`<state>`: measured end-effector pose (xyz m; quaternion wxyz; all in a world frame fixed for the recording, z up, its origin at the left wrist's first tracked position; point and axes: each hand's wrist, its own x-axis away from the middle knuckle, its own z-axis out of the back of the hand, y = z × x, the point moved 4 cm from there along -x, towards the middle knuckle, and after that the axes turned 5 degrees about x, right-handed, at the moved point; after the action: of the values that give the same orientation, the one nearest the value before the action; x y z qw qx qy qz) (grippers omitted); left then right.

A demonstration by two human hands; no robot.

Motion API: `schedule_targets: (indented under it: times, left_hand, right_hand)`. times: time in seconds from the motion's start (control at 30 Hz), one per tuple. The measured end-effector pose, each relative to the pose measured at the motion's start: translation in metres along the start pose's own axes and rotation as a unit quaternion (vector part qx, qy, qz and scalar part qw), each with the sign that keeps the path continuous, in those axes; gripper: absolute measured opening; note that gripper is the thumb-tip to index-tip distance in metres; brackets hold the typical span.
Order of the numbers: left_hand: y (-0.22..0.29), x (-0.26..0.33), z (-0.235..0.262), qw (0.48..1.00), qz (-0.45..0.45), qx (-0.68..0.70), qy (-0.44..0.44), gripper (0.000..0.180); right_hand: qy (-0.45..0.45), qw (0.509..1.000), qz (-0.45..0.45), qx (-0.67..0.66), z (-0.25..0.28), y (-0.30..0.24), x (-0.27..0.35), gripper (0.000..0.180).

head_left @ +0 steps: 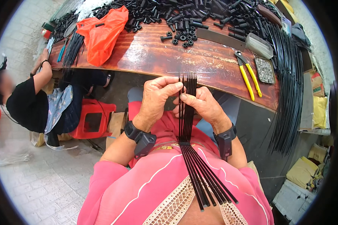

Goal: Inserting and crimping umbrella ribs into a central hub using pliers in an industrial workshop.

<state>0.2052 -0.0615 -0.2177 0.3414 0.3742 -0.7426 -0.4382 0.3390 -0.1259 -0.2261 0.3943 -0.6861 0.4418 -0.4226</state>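
In the right hand, the bundle of thin black rods is gripped under the thumb; by the left hand, its leftmost rods are pinched between thumb and forefinger. The bundle is held over the lap, its lower ends fanned across the pink shirt. Beyond its upper ends, the near edge of the wooden table is seen, backed by bare, scratched wood. Print on the carton at far right is too small to be read. To the right, yellow-handled pliers and a metal tray are set near the edge, over which long black rods are draped. The table's far side is blocked by heaped black bolt-like parts; to the left, an orange-red bag is placed, and a co-worker is seated.
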Motion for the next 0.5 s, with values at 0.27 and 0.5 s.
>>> schedule_targets:
  times: [0.27,0.5]
  left_hand:
    - [0.006,-0.011,-0.001,0.997,-0.050,0.052,0.019,0.020]
    - [0.011,-0.015,-0.008,0.999,-0.026,0.021,0.016,0.019]
  right_hand:
    - [0.003,1.000,-0.005,0.021,0.003,0.003,0.003,0.031]
    - [0.019,0.999,0.003,0.028,0.006,0.000,0.007,0.031]
